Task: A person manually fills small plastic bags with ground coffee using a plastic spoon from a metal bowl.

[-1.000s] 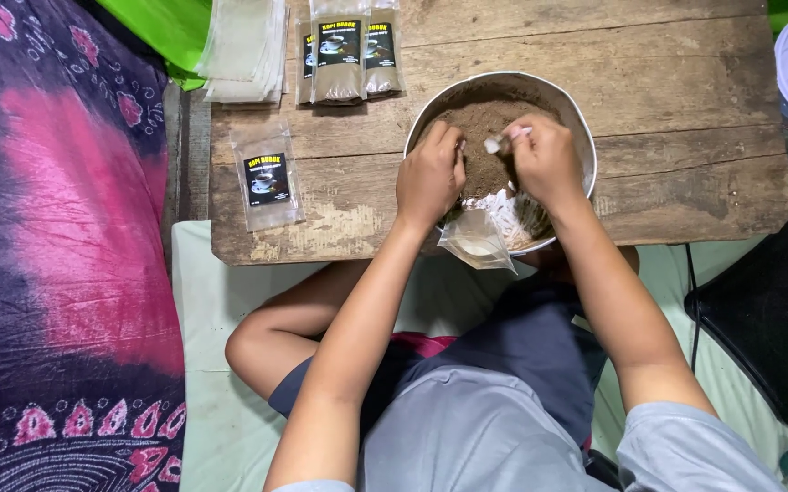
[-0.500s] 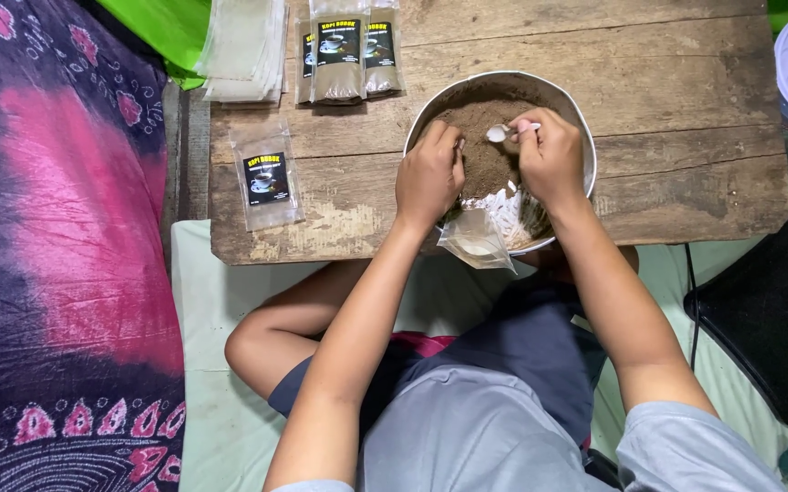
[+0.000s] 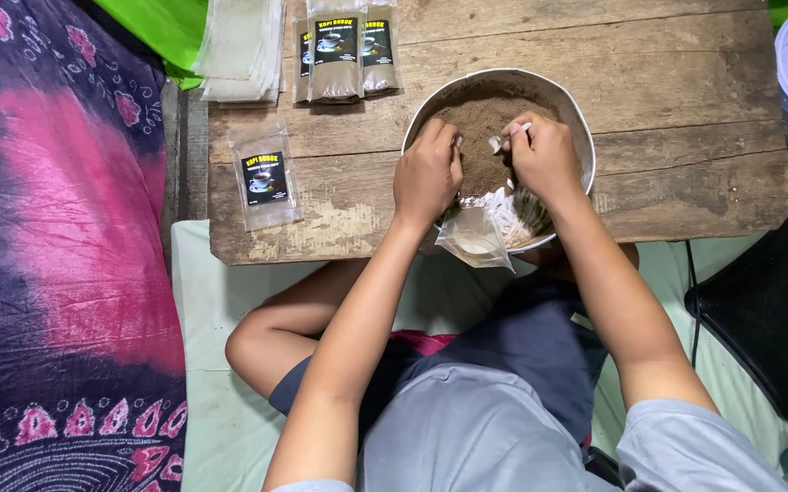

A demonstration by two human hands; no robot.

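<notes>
Two hands are at work over the round white metal bowl of brown powder [image 3: 569, 118], which sits at the near edge of the worn wooden worktop [image 3: 685, 82]. My left hand [image 3: 427, 173] has its fingers closed on the mouth of a small clear plastic pouch [image 3: 474, 239]; the pouch hangs down over the bowl's near rim, tilted toward me. My right hand [image 3: 547, 159] has its fingers pinched around the handle of a small white plastic spoon [image 3: 506, 138], whose scoop end lies just above the powder, between the two hands. White crumpled plastic lies inside the bowl beneath my right wrist.

On the worktop to the left, well apart from the bowl, lies one flat clear sachet with a black label [image 3: 266, 178]. At the far edge rest three filled sachets with black labels [image 3: 339, 55], just beside a stack of empty clear pouches [image 3: 241, 50].
</notes>
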